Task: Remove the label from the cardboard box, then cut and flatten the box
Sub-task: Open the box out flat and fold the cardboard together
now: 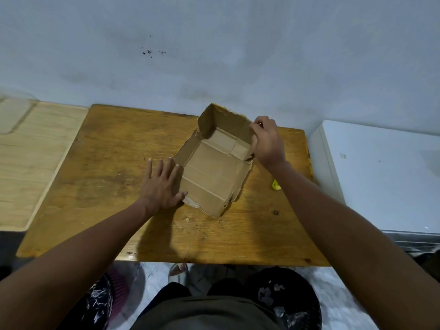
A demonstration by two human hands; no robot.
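Observation:
A brown cardboard box (214,170) lies opened out on the wooden table (114,167), its near walls folded down flat and its far wall still standing upright. My left hand (162,184) presses flat on the table with fingers spread, its thumb and fingers resting on the box's left flap. My right hand (267,141) grips the right end of the upright far wall, fingers curled over its edge. No label shows on the visible cardboard.
A small yellow object (275,185) lies on the table under my right forearm. A pale wooden board (35,151) adjoins the table on the left. A white appliance (381,175) stands to the right. The wall runs close behind the box.

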